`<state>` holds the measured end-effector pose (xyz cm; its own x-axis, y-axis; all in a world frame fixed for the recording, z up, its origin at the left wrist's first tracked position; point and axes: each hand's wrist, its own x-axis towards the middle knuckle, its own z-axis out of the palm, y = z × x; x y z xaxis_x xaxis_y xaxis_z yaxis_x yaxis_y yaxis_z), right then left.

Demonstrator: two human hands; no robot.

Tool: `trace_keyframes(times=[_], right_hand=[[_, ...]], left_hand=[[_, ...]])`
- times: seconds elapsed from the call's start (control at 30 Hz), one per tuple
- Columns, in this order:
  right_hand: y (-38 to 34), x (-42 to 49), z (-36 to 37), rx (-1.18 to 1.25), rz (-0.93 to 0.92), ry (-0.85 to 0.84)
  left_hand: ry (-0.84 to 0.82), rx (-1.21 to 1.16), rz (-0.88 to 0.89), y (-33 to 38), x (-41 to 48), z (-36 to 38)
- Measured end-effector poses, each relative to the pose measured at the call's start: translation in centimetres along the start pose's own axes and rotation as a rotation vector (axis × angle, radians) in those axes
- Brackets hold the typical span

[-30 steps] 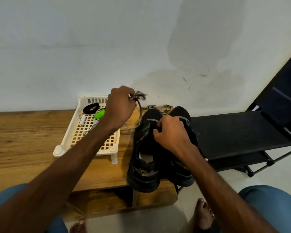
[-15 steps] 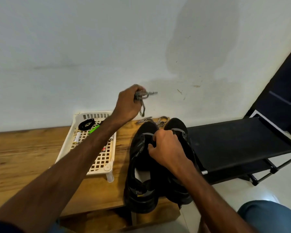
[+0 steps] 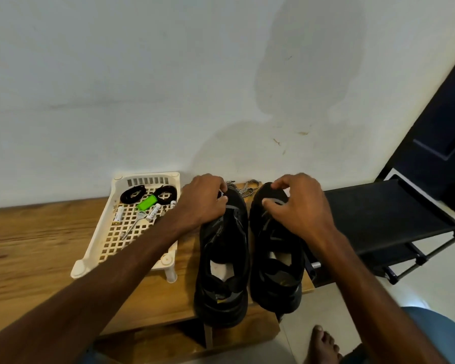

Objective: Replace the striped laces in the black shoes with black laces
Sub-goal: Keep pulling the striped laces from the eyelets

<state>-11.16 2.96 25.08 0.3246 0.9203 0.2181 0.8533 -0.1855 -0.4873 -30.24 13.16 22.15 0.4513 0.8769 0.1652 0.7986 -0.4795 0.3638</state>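
Laces first: the two black laces [image 3: 133, 197] sit coiled at the far end of the white tray [image 3: 108, 232], untouched. Your left hand [image 3: 202, 203] pinches the striped lace [image 3: 250, 186] at the toe of the left shoe [image 3: 223, 256], and the rest of it lies loose just beyond both toes. Draw it out along the eyelet row, not sideways, so it doesn't snag. Your right hand [image 3: 297, 206] curls over the front of the right shoe [image 3: 276, 258]; press down there to steady the pair.

Two shoes [image 3: 222, 258] side by side on the table [image 3: 37, 245], tray [image 3: 147, 177] left, rack [image 3: 378, 214] right, loose laces [image 3: 250, 187] behind.
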Motion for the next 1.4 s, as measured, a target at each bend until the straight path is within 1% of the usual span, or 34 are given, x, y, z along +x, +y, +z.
trace_keyframes(times=[0.07,0.13,0.17,0.2,0.3,0.4,0.7,0.77,0.87,0.93,1.03,1.17,1.27,1.4], right_hand=[[1.3,-0.4,-0.5,-0.021,0.061,-0.188],[1.8,-1.1,-0.4,0.039,0.099,-0.42],[1.9,-1.4,-0.3,0.034,0.101,-0.487],[1.9,-1.6,0.0,0.014,0.1,-0.507],[1.5,-1.8,0.8,-0.03,0.097,-0.461],[1.2,-2.0,1.5,-0.019,0.079,-0.434],[-1.1,-1.3,2.4,-0.035,0.064,-0.391],[-2.1,-1.1,3.0,-0.035,-0.002,-0.317],[-4.4,-1.0,4.2,0.052,-0.111,-0.185],[-6.2,-0.8,5.1,0.13,-0.14,-0.131],[-8.5,-0.5,6.6,0.225,-0.172,-0.166],[-10.5,-0.1,8.8,0.243,-0.167,-0.241],[-10.9,0.1,9.8,0.217,-0.155,-0.282],[-10.9,0.1,10.4,0.201,-0.143,-0.289]], left_hand=[[-0.079,-0.078,0.0,0.5,-1.0,-0.3],[-0.24,-0.09,0.007,1.0,-1.8,-0.3],[-0.303,-0.074,0.019,1.3,-2.3,-0.1],[-0.337,-0.064,0.03,1.5,-2.6,0.1],[-0.346,-0.075,0.05,1.5,-3.3,0.2],[-0.358,-0.11,0.062,1.3,-3.4,-0.2],[-0.365,-0.168,0.002,-0.6,-2.7,-0.9],[-0.316,-0.192,0.005,-1.2,-2.7,-1.3],[-0.134,-0.246,-0.018,-2.7,-2.5,-2.7],[-0.012,-0.232,-0.068,-4.3,-2.2,-3.9],[0.111,-0.146,-0.173,-7.1,-2.0,-5.0],[0.152,-0.028,-0.296,-10.1,-1.8,-4.5],[0.165,0.002,-0.315,-11.6,-1.3,-3.4],[0.179,0.051,-0.29,-12.3,-0.2,-1.8]])
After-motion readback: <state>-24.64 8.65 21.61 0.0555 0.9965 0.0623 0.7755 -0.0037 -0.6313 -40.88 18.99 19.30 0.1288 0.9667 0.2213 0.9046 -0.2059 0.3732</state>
